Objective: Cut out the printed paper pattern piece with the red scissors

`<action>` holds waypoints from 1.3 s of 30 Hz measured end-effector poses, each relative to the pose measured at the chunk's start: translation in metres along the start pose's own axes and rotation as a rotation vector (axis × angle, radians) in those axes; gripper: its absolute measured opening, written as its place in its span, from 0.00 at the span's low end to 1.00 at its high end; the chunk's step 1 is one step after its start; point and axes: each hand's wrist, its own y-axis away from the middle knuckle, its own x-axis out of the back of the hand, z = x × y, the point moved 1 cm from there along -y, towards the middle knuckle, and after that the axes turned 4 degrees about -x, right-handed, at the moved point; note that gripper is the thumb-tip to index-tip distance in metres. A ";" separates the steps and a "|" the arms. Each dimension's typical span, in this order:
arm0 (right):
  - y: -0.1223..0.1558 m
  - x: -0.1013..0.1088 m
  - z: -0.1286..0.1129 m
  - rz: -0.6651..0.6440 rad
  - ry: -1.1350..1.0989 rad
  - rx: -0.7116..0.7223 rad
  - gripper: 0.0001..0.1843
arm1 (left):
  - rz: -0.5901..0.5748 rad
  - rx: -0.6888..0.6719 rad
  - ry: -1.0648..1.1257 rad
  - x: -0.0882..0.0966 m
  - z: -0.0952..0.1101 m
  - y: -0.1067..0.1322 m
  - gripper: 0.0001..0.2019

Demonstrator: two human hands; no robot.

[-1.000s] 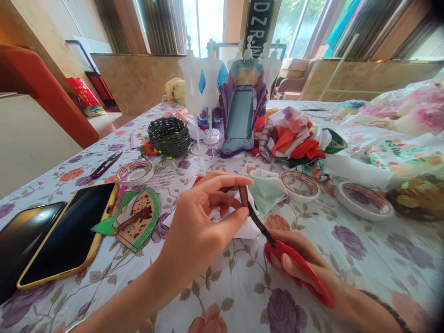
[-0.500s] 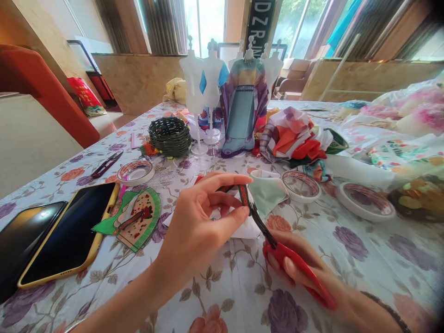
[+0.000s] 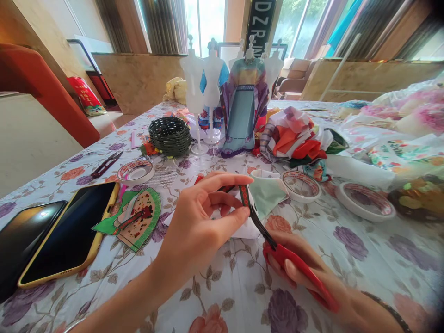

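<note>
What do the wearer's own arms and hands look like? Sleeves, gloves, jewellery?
Left hand and right hand: no gloves, no rings visible. No sleeves in view. Right wrist wears a dark, textured bracelet. A thin pale band shows at the left forearm, mostly cut off by the frame.

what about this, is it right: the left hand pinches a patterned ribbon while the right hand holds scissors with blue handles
Not quite: the scissors have red handles, not blue ones, as the head view shows. The rest is right: the left hand pinches a patterned ribbon, and the right hand holds the scissors.
</note>
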 end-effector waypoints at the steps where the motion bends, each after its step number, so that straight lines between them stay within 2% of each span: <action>1: 0.000 0.000 0.000 0.011 0.002 0.001 0.28 | -0.002 0.001 0.000 0.000 0.000 0.000 0.12; 10: -0.001 -0.001 -0.003 0.078 0.005 0.002 0.28 | -0.004 0.017 -0.001 0.000 0.001 0.001 0.12; 15: -0.002 -0.002 -0.004 0.022 -0.031 -0.001 0.30 | -0.013 0.017 0.012 0.001 0.000 0.001 0.13; 17: -0.003 -0.003 -0.003 0.005 -0.051 0.002 0.30 | -0.012 0.016 0.024 0.001 -0.001 0.000 0.13; 21: 0.000 0.000 0.007 0.070 -0.079 -0.018 0.27 | -0.010 0.017 0.022 0.000 0.000 0.000 0.12; 26: 0.001 0.003 0.013 0.076 -0.095 -0.034 0.27 | -0.007 0.015 0.017 0.000 0.000 0.000 0.13; 29: 0.000 0.003 0.011 0.089 -0.073 -0.028 0.28 | -0.008 0.015 0.026 0.000 -0.002 -0.001 0.13; 34: -0.002 0.000 0.004 0.014 -0.056 -0.006 0.30 | -0.012 0.014 0.020 0.000 -0.001 0.000 0.13; 39: -0.002 -0.004 -0.006 -0.001 -0.060 -0.024 0.31 | -0.016 0.022 0.012 0.000 0.000 0.000 0.12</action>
